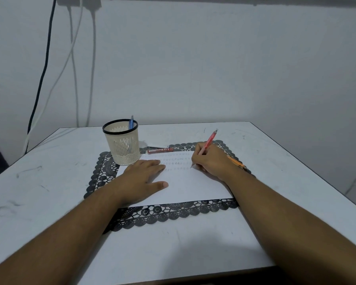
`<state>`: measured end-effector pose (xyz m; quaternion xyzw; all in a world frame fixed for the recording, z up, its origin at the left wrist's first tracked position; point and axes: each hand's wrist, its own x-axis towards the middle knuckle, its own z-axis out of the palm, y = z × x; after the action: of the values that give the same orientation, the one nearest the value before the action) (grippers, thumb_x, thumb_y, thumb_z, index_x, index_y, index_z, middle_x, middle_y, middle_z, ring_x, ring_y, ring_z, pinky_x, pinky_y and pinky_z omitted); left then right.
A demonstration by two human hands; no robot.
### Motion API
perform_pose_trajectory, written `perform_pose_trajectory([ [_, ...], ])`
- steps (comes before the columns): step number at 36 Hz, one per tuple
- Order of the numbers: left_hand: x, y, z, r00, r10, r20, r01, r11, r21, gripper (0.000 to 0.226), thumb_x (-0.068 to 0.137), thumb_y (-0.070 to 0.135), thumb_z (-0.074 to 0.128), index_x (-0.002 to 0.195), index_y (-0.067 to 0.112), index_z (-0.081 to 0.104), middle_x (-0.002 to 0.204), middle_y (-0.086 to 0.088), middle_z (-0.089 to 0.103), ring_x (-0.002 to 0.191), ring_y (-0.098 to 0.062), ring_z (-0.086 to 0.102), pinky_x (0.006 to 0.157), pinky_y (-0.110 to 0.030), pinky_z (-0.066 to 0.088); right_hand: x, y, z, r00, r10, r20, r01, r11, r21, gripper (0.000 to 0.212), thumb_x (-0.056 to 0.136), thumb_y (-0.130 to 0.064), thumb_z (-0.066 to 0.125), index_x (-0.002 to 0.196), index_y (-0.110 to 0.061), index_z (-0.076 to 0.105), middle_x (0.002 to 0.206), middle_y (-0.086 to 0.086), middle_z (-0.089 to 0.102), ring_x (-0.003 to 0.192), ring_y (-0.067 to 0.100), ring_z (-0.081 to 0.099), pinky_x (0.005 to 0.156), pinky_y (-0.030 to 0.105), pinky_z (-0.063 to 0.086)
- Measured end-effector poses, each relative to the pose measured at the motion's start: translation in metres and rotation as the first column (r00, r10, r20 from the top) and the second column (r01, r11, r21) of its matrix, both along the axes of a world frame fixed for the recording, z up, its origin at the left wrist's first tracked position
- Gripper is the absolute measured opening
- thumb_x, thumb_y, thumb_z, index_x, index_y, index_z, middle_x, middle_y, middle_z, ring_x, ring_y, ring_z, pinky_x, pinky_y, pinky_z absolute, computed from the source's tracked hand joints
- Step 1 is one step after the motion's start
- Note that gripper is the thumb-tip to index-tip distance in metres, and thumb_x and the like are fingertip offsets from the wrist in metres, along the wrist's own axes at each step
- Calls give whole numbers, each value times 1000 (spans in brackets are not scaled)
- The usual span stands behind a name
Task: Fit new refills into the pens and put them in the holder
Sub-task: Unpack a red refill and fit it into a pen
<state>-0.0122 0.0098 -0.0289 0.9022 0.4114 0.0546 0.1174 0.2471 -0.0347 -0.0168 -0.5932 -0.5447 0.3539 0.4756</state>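
Red pen (209, 140): one, pinched in a writing grip by the right hand (212, 162), tip on the paper (185, 186). Judged light, stiff, smooth-barrelled; best held mid-barrel.
Left hand (141, 177): flat, fingers straight, pressing the paper.
Blue pen (131, 122): one, upright in the holder (122, 144), just beyond the left hand.
Red refill pack (160, 150): one, lying beyond both hands; thin, probably bends.
Orange pen (235, 163): one, partly hidden behind the right wrist.
Lace mat (173, 211): one, under the paper.

Bare table (193, 243) all around; holder (122, 142) and red pen (160, 150) behind the paper (185, 186).
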Motion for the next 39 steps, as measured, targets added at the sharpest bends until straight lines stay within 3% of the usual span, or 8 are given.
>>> perform_pose_trajectory([
  [10, 0, 0, -1, 1000, 4, 6, -4, 1000, -21, 70, 98, 65, 46, 160, 36, 29, 168, 15, 19, 155, -12, 8, 127, -42, 10, 1, -2, 1, 1000, 14, 9, -14, 1000, -9, 30, 91, 3, 64, 67, -11, 52, 64, 9, 59, 59, 12, 63, 57, 23, 50],
  [16, -1, 3, -3, 1000, -5, -15, 5, 1000, -15, 82, 90, 78, 39, 160, 36, 28, 168, 14, 19, 155, -14, 9, 127, -42, 11, 0, -2, 1, 999, 11, 45, -12, 1000, 12, 26, 93, 0, 65, 72, -9, 54, 74, 16, 61, 60, 8, 64, 57, 21, 51],
  [20, -4, 7, -5, 1000, -21, 0, 21, 1000, -18, 126, 57, 106, 7, 159, 37, 29, 167, 15, 21, 154, -14, 11, 127, -41, 13, 2, 0, 0, 999, -10, 48, 10, 1000, 7, 30, 92, 0, 64, 68, -13, 51, 70, 14, 58, 56, 9, 61, 57, 25, 50],
  [23, -3, 7, -6, 1000, -7, 5, 8, 1000, -15, 108, 70, 98, 19, 159, 37, 29, 167, 15, 21, 154, -14, 10, 127, -41, 12, 1, -2, 0, 999, 25, 29, -25, 1000, -12, 34, 91, 1, 64, 65, -16, 50, 66, 10, 57, 62, 12, 64, 60, 25, 52],
  [29, -2, 4, -3, 1000, -3, -7, 3, 999, -37, 95, 80, 90, 30, 160, 38, 28, 168, 17, 18, 155, -13, 7, 128, -42, 10, 8, 1, 0, 999, -3, -48, 3, 1000, 2, 41, 87, 4, 62, 57, -23, 55, 60, 7, 56, 52, 11, 52, 66, 34, 49],
  [32, -1, 2, -2, 1000, 6, -14, -6, 1000, -25, 72, 97, 68, 44, 160, 37, 27, 168, 16, 17, 155, -13, 5, 128, -41, 9, 9, 1, -1, 999, 1, -32, -1, 1000, -3, 35, 86, 3, 63, 60, -18, 55, 66, 12, 56, 55, 13, 54, 63, 31, 51],
  [39, -1, 5, -3, 1000, -3, -25, 2, 1000, -11, 72, 98, 67, 45, 160, 36, 28, 168, 14, 18, 155, -15, 8, 127, -45, 11, 8, 3, -3, 999, -7, 41, 7, 1000, 20, 36, 88, 1, 64, 60, -18, 52, 61, 8, 57, 55, 11, 60, 58, 27, 50],
])
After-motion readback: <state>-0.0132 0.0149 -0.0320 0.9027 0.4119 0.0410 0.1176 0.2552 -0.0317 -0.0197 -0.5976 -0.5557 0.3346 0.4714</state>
